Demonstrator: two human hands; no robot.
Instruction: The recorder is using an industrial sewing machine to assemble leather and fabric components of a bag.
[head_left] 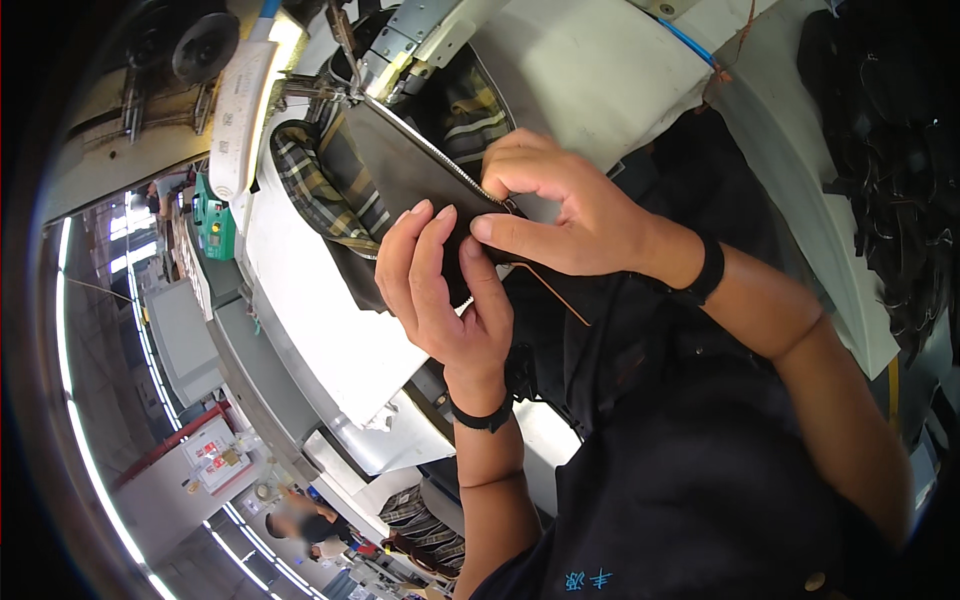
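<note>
A dark brown garment piece (385,150) with plaid lining (325,185) lies in front of me, its far end by the metal parts of a sewing machine (405,55). A metal zipper (430,143) runs along its edge toward my hands. My right hand (560,205) pinches the near end of the zippered edge between thumb and bent fingers. My left hand (440,285) grips the fabric just left of it, thumb and fingers on either side of a fold. The fabric under both hands is partly hidden. A thin orange-brown strip (553,293) trails below my right hand.
A white machine arm (240,120) rises at the upper left. The white work surface (320,320) spreads beneath the garment. Dark pieces (880,180) hang in a bunch at the far right. A green device (213,220) stands left, and another person (310,520) is farther off.
</note>
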